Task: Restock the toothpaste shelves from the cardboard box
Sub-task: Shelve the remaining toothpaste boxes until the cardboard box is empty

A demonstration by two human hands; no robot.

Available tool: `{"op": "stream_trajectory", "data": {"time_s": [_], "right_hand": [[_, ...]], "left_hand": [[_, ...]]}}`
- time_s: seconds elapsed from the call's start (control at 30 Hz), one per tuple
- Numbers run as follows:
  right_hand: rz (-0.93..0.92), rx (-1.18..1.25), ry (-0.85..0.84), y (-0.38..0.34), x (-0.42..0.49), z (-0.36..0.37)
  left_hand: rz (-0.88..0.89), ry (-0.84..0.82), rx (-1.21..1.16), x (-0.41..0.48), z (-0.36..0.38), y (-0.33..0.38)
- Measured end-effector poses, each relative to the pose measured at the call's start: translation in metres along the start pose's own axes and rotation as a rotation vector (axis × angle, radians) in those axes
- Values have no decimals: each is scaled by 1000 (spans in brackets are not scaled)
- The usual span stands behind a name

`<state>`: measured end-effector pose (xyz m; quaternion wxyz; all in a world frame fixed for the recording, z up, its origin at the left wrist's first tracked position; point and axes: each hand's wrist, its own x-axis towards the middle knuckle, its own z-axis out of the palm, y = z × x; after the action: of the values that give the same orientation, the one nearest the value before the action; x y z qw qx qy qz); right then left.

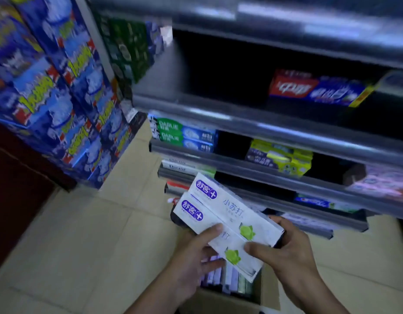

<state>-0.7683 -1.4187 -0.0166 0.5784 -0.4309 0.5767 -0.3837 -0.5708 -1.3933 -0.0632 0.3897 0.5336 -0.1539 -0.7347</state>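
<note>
We hold two white toothpaste cartons [221, 217] side by side just above the cardboard box [269, 288] — our left hand [196, 252] pinches the near carton, thumb on top and fingers underneath, while our right hand [289, 252] curls round the pair's right end, thumb pressed on its face. More cartons [221, 277] stand on end inside the box; beyond the box rise the partly stocked shelves [264, 130].

DARLIE on green boxes [173, 132], 舒客 (and 小苏打) on white boxes [221, 214]
</note>
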Motion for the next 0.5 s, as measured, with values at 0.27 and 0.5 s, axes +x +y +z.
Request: {"op": "stream_trajectory", "data": {"time_s": [0.27,0.5], "right_hand": [[-19,117,11,-106,-35,5],[-237,77,-74,-174,-45,7]], "left_hand": [[304,105,206,-68,-29,151],[542,35,508,-100,24,227]]}}
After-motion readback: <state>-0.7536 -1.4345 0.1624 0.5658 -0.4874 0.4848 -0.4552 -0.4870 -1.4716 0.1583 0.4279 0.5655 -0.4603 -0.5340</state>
